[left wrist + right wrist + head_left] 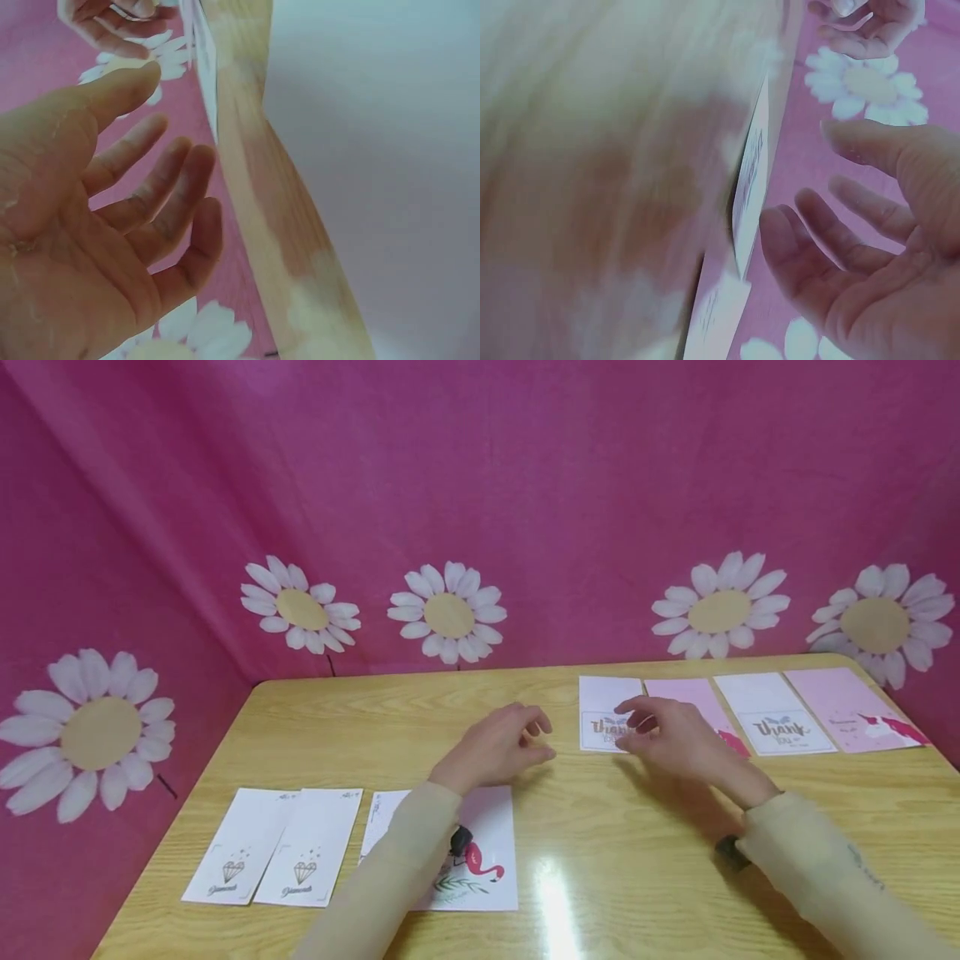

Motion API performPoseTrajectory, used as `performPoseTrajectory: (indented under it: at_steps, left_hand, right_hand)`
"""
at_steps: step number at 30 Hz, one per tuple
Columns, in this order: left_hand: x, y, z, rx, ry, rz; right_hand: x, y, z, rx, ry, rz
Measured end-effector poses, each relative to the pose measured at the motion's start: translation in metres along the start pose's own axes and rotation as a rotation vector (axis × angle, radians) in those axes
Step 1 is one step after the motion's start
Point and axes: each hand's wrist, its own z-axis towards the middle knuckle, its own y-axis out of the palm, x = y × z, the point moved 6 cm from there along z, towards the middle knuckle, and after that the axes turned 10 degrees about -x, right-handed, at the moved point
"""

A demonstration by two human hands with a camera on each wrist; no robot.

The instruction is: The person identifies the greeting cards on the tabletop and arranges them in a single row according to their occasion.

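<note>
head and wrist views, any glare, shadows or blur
Head view: glare streak on the table, right of the flamingo card, and a soft shadow below the right hand; left wrist: the big pale surface looks washed out; right wrist: table smeared, lettering on the cards too blurred to read.

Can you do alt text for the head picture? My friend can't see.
A person's left hand and right hand hover empty over a wooden table. Four white or pink cards line the far right; two diamond cards and a partly hidden flamingo card lie nearer on the left. Behind is a pink backdrop with daisies.
</note>
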Motion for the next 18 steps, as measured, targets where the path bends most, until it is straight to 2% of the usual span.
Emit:
performPoseTrajectory:
  at_steps: [9, 12, 16, 18]
  left_hand:
    - [0.015, 0.000, 0.046, -0.028, 0.011, 0.040]
    - [0.016, -0.001, 0.061, -0.031, 0.011, 0.071]
    - [0.014, 0.002, 0.076, -0.041, -0.018, 0.117]
    - [0.013, 0.005, 0.080, -0.053, -0.031, 0.149]
  right_hand:
    - [0.021, -0.022, 0.014, -0.023, 0.000, -0.103]
    - [0.025, -0.027, 0.021, -0.023, -0.032, -0.159]
    - [0.030, -0.028, 0.034, -0.055, -0.075, -0.229]
    - [0.034, -0.027, 0.040, -0.097, -0.068, -0.244]
